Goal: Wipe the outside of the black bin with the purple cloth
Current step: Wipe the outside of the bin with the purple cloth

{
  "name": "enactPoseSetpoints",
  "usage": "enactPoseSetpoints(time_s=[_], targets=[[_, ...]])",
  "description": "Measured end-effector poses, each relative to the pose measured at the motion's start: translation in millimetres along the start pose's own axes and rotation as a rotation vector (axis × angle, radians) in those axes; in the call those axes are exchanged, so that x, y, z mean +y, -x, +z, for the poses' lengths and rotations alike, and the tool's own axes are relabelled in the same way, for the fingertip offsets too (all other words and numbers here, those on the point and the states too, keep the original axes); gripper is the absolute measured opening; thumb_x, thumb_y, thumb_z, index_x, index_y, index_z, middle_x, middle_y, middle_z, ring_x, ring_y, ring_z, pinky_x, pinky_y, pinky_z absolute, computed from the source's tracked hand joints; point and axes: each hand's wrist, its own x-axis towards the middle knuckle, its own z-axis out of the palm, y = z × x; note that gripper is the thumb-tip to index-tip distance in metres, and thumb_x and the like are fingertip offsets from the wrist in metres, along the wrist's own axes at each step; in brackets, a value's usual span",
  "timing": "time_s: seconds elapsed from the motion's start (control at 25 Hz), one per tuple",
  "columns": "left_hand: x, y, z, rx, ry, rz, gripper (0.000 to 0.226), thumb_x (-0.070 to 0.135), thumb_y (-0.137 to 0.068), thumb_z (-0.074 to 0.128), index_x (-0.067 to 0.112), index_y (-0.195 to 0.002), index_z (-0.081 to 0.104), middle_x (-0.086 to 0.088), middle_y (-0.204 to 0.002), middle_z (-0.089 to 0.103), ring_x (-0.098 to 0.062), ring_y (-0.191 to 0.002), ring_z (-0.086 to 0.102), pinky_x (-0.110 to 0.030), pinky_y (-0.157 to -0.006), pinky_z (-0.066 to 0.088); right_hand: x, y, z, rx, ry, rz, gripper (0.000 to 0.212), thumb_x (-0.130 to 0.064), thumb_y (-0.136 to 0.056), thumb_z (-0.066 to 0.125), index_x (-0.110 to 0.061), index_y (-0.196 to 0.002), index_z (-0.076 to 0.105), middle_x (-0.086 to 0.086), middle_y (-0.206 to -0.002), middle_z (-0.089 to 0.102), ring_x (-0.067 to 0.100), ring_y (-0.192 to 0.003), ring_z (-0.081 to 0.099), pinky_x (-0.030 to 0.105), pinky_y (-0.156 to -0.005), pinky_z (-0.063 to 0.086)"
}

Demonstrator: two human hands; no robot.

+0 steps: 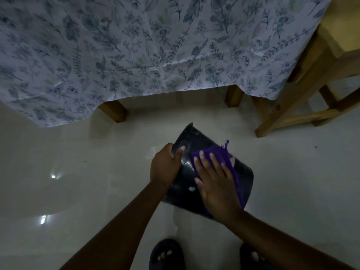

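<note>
Bin: black bin (187, 180) tilted over floor (78, 172).
L hand (165, 166): grip closed on rim.
R hand (216, 184): flat, fingers spread, pressing purple cloth (220, 152) to bin's side.

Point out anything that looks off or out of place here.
The black bin is tipped over, off upright, but the left hand grips its rim to hold it so while the right hand presses the purple cloth on its side. The cloth's top corner is frayed. Nothing spilled.
</note>
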Motion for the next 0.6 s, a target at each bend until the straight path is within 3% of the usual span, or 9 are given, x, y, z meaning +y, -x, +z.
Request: enactPoseSetpoints(time_s=[0.08, 0.16, 0.24, 0.36, 0.44, 0.52, 0.6], targets=[[2, -1, 2, -0.015, 0.032, 0.017, 0.037, 0.048, -0.095, 0.046, 0.014, -0.087, 0.057, -0.002, -0.078, 0.064, -0.019, -0.07, 0.061, -0.033, -0.065, 0.051, 15, -31, -6, -0.007, -0.054, 0.02, 0.051, -0.039, -0.099, 0.025, -0.025, -0.148, 0.021, -0.003, -0.157, 0.025, 0.019, -0.145, 0.022, 0.045, -0.116, 0.024], [3, -2, 1, -0.018, 0.033, 0.019, 0.038, 0.047, -0.095, 0.046, 0.012, -0.089, 0.058, -0.003, -0.079, 0.065, -0.02, -0.072, 0.061, -0.033, -0.066, 0.05, 37, -79, -18, -0.07, -0.23, 0.209, 0.052, -0.04, -0.101, 0.023, -0.021, -0.149, 0.022, 0.003, -0.155, 0.032, 0.02, -0.141, 0.032, 0.044, -0.115, 0.026], [3, -3, -2, -0.026, 0.016, 0.0, 0.04, 0.048, -0.095, 0.045, 0.01, -0.09, 0.058, -0.004, -0.081, 0.065, -0.022, -0.073, 0.061, -0.034, -0.067, 0.049, 50, -97, -23, -0.153, -0.355, 0.345, 0.052, -0.04, -0.102, 0.021, -0.018, -0.149, 0.023, 0.005, -0.157, 0.029, 0.021, -0.142, 0.03, 0.042, -0.117, 0.021], [11, -13, 2, -0.056, -0.046, -0.035, 0.04, 0.049, -0.094, 0.045, 0.012, -0.088, 0.058, -0.004, -0.081, 0.065, -0.023, -0.073, 0.061, -0.033, -0.066, 0.048, 24, -48, -9, -0.024, -0.132, 0.187, 0.049, -0.031, -0.101, 0.026, -0.02, -0.148, 0.026, 0.001, -0.157, 0.026, 0.02, -0.145, 0.024, 0.038, -0.116, 0.012], [20, -26, 3, -0.087, -0.065, -0.028, 0.039, 0.049, -0.095, 0.045, 0.013, -0.091, 0.059, -0.005, -0.084, 0.066, -0.023, -0.075, 0.062, -0.031, -0.065, 0.047, 9, -11, -3, -0.012, 0.004, 0.019, 0.05, -0.032, -0.099, 0.023, -0.024, -0.149, 0.024, -0.003, -0.158, 0.024, 0.019, -0.147, 0.019, 0.042, -0.117, 0.016], [30, -32, 0, -0.152, 0.005, 0.032, 0.035, 0.044, -0.096, 0.045, 0.012, -0.101, 0.059, -0.005, -0.093, 0.067, -0.022, -0.083, 0.063, -0.029, -0.067, 0.046, 25, -28, -8, -0.004, 0.007, 0.002, 0.05, -0.033, -0.098, 0.022, -0.027, -0.148, 0.023, -0.003, -0.158, 0.026, 0.018, -0.145, 0.022, 0.044, -0.113, 0.024], [30, -25, -6, -0.221, 0.147, 0.044, 0.032, 0.039, -0.097, 0.047, 0.013, -0.115, 0.055, 0.001, -0.099, 0.063, -0.012, -0.085, 0.06, -0.018, -0.066, 0.043, 51, -71, -22, -0.048, -0.094, 0.11, 0.048, -0.033, -0.1, 0.023, -0.026, -0.148, 0.026, -0.001, -0.156, 0.03, 0.018, -0.143, 0.027, 0.043, -0.112, 0.024]])
